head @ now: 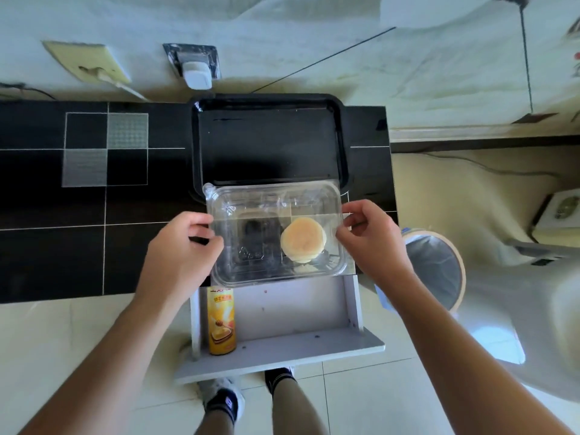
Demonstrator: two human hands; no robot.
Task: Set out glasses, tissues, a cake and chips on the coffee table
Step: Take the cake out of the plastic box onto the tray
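Observation:
A clear plastic clamshell box [251, 208] holds one round pale cake [303, 238] in its right half. I hold the box above the front edge of the black counter and the open drawer. My left hand [185, 246] grips the box's left side and my right hand [370, 237] pinches its right rim. A yellow can of chips [221, 321] lies on its side along the left wall of the open grey drawer [295, 312]. No glasses or tissues are in view.
A black tray [266, 142] rests on the black counter [62, 246] just behind the box. A bin lined with a bag [436, 268] stands on the floor to the right. A white plug [197, 75] sits in a wall socket. My feet show below the drawer.

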